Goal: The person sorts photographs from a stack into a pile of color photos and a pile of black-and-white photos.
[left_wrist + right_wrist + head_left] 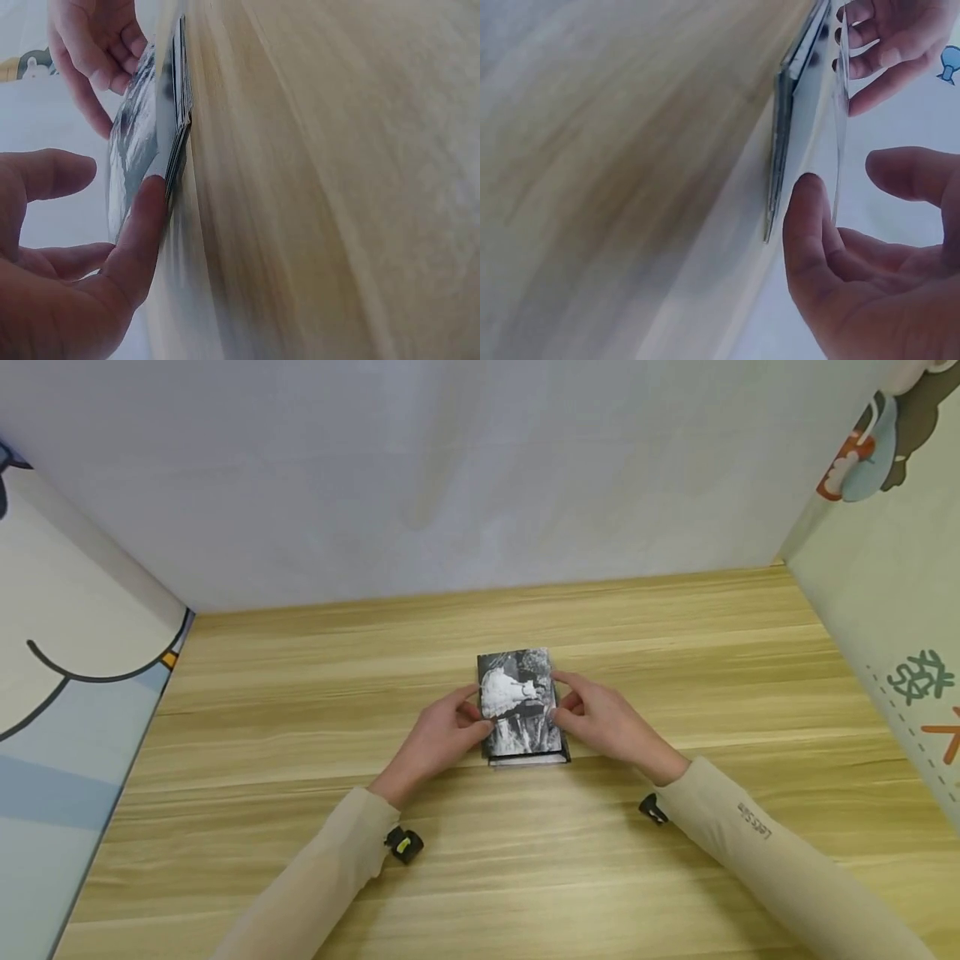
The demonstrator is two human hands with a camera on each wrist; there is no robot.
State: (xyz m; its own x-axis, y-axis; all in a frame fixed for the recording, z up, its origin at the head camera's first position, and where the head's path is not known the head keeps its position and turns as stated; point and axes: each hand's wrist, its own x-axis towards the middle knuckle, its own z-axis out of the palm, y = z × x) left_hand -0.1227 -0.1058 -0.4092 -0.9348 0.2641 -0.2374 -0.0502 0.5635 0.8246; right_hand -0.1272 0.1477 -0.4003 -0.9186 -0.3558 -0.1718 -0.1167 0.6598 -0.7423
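A black-and-white photo card (522,693) showing a figure in a white dress lies over a small stack of similar cards (529,760). In the right wrist view, a gap separates this thin top card (841,142) from the stack (781,135) beneath. My left hand (447,732) holds the card's left edge, its thumb overlapping the picture in the head view. At the right edge, my right hand (604,717) holds the same card with bent fingers. From the left wrist, the card (133,135) looks slightly curved, with fingers of both hands along its sides.
The wood-grain table (315,693) meets a pale back wall (420,485). Printed panels with cartoon figures stand at the left (67,610) and right (885,568). Small black devices (405,845) sit at both wrists.
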